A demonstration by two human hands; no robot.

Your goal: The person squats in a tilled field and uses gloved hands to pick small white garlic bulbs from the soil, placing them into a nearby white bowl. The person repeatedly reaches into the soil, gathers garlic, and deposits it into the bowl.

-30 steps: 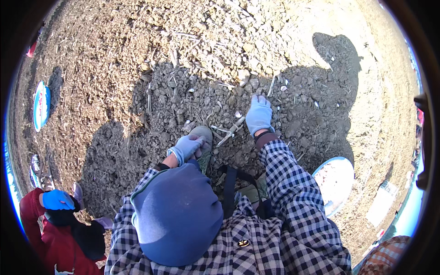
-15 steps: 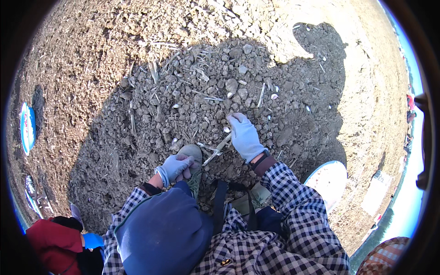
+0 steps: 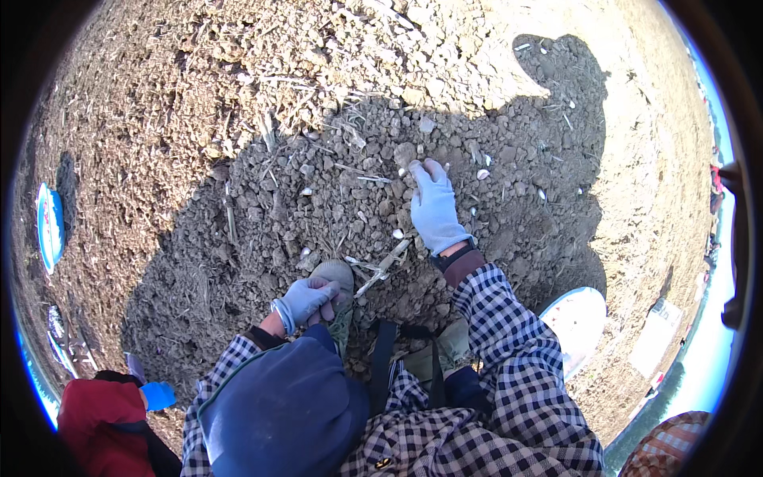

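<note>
My right hand (image 3: 434,208), in a pale glove, reaches forward to the shaded soil (image 3: 350,215). Its thumb and forefinger are down at the ground beside a stone (image 3: 405,153), pinched on a small whitish piece that looks like a garlic clove (image 3: 414,164). Other cloves lie scattered on the clods, one (image 3: 483,174) right of the fingers and another (image 3: 398,234) nearer to me. My gloved left hand (image 3: 308,301) is closed, fingers bunched, beside my shoe (image 3: 334,274); what it holds is hidden. Dry stalks (image 3: 383,269) lie between the hands.
A white basin (image 3: 579,322) stands right of my right forearm. At the far left is a blue-rimmed basin (image 3: 49,228). Another person in a red sleeve (image 3: 107,409) is at the lower left, and an orange checked garment (image 3: 668,445) shows at the lower right.
My right hand has moved forward and slightly right, from beside a clove near the stalks to the soil by the stone. The left hand stays closed near the shoe.
</note>
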